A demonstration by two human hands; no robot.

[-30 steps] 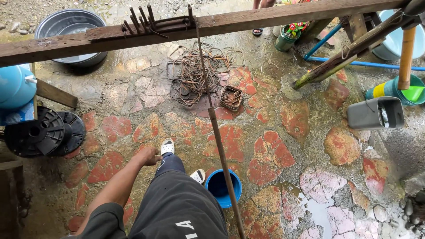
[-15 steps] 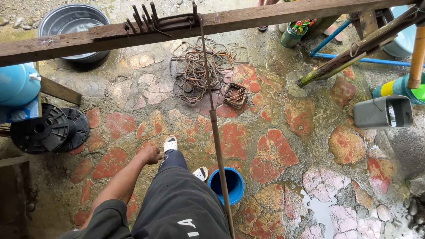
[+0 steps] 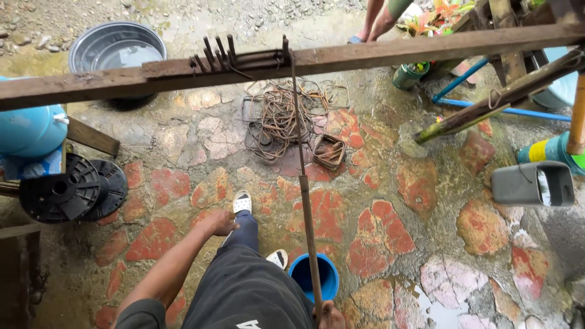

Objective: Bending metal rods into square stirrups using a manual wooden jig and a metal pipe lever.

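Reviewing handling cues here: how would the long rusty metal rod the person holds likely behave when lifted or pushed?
The rod looks like rusted steel, so probably stiff and heavy for its thinness. Its length, from the right hand to the wooden beam, suggests slight flexing. The rough surface should grip well, though its round section may roll if laid down.

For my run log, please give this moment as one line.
right hand: grips long rusty rod | left hand: rests on knee | rod tip: at wooden beam

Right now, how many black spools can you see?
2: both black spools lie together at the left, one in front, the other behind it. More may be hidden.
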